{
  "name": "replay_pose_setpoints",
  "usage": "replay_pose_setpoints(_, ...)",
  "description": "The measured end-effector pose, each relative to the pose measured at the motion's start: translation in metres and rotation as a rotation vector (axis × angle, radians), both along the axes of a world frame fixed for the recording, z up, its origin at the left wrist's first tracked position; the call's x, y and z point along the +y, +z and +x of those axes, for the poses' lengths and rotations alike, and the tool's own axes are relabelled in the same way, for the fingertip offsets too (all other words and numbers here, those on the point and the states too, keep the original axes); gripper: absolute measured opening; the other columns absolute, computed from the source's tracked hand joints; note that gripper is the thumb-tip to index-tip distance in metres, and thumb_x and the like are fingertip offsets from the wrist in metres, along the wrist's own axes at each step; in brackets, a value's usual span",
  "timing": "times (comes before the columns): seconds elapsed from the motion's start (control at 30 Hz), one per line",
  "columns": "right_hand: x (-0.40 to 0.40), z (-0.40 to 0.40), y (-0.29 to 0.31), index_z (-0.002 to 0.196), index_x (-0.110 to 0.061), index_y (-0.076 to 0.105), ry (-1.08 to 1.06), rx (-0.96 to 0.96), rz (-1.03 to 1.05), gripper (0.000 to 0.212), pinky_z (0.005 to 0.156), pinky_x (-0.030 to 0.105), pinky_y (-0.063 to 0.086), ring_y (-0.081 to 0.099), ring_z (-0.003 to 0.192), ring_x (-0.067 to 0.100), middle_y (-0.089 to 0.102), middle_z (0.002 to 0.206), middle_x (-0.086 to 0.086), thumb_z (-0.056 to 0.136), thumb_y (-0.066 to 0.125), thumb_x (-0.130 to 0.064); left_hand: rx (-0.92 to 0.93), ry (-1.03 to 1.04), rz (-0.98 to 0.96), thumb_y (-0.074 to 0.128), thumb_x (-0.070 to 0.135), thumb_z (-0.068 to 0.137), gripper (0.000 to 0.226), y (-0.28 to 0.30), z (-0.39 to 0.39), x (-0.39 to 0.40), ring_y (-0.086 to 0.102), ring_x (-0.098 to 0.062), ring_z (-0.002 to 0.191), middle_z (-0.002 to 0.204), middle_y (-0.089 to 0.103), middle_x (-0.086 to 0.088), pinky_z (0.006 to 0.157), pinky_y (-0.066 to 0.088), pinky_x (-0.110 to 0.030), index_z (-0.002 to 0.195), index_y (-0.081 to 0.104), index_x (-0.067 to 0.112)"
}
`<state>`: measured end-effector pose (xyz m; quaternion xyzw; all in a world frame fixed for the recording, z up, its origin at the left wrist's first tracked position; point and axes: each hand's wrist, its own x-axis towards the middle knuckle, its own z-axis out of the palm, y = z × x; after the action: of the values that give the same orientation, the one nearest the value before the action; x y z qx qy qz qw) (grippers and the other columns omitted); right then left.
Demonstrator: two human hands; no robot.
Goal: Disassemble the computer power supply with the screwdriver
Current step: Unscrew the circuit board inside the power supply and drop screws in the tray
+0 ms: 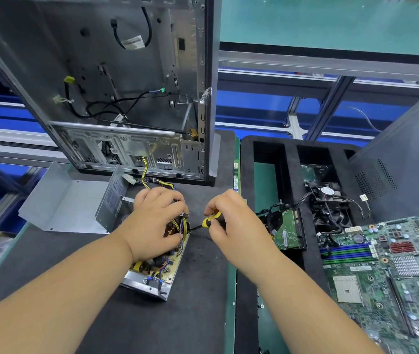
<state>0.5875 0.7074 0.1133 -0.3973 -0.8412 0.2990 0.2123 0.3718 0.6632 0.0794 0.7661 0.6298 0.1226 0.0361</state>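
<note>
The opened power supply (152, 273) lies on the dark mat in front of me, its circuit board, coils and yellow wires exposed. My left hand (156, 221) presses down on top of its board and wires, holding it steady. My right hand (229, 218) grips a yellow-and-black screwdriver (209, 221), whose black shaft points left into the right side of the supply near the wires. The tip is hidden at the casing edge. The supply's removed grey metal cover (68, 203) lies to the left.
An empty grey computer case (116, 80) stands upright behind the supply. To the right, a black foam tray (290, 154) holds a hard drive (289, 231) and a fan with cables (328, 198). A green motherboard (392, 272) lies at the lower right, a grey side panel (412, 154) above it.
</note>
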Motion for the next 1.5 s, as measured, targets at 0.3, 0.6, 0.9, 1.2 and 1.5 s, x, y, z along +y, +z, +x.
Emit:
replay_pose_setpoints(0.3, -0.001, -0.001, 0.002, 0.099, -0.027, 0.054, 0.021, -0.010, 0.008, 0.016, 0.062, 0.020, 0.037, 0.047, 0.071, 0.003, 0.045, 0.104, -0.012, 0.093, 0.055, -0.013, 0.005, -0.002, 0.002, 0.073, 0.038, 0.068, 0.039, 0.001, 0.000, 0.000, 0.042, -0.019, 0.121, 0.120, 0.051, 0.014, 0.102, 0.018, -0.037, 0.104, 0.061, 0.031)
replay_pose_setpoints(0.6, 0.000, -0.004, 0.003, 0.100, -0.026, 0.053, 0.035, -0.012, 0.007, 0.015, 0.060, 0.018, 0.034, 0.048, 0.071, 0.004, 0.044, 0.103, -0.012, 0.093, 0.054, -0.012, 0.002, -0.008, 0.016, 0.074, 0.038, 0.067, 0.039, 0.001, 0.000, 0.000, 0.042, -0.018, 0.120, 0.119, 0.051, 0.014, 0.100, 0.018, -0.036, 0.103, 0.060, 0.032)
replay_pose_setpoints(0.9, -0.002, -0.010, 0.011, 0.110, -0.020, 0.053, 0.094, -0.027, 0.091, 0.014, 0.070, 0.035, 0.043, 0.050, 0.080, 0.016, 0.046, 0.105, -0.006, 0.102, 0.049, -0.031, 0.009, -0.012, 0.021, 0.071, 0.041, 0.067, 0.040, -0.001, 0.000, 0.001, 0.043, -0.019, 0.119, 0.119, 0.051, 0.014, 0.100, 0.018, -0.036, 0.105, 0.060, 0.031)
replay_pose_setpoints(1.2, -0.003, -0.019, 0.013, 0.115, -0.005, 0.056, 0.211, -0.109, 0.222, 0.022, 0.077, 0.033, 0.036, 0.049, 0.090, 0.025, 0.050, 0.109, 0.008, 0.094, 0.053, -0.007, 0.013, -0.005, 0.020, 0.064, 0.042, 0.066, 0.044, -0.002, 0.000, 0.001, 0.042, -0.019, 0.119, 0.120, 0.051, 0.012, 0.100, 0.018, -0.037, 0.108, 0.061, 0.028)
replay_pose_setpoints(1.5, 0.002, -0.017, 0.007, 0.115, -0.019, 0.046, 0.040, -0.341, 0.372, 0.035, 0.072, 0.037, 0.035, 0.057, 0.084, 0.026, 0.060, 0.090, -0.003, 0.101, 0.030, -0.047, -0.006, -0.004, 0.008, 0.066, 0.040, 0.067, 0.039, -0.001, -0.001, 0.001, 0.041, -0.017, 0.120, 0.120, 0.050, 0.015, 0.101, 0.017, -0.035, 0.104, 0.060, 0.030)
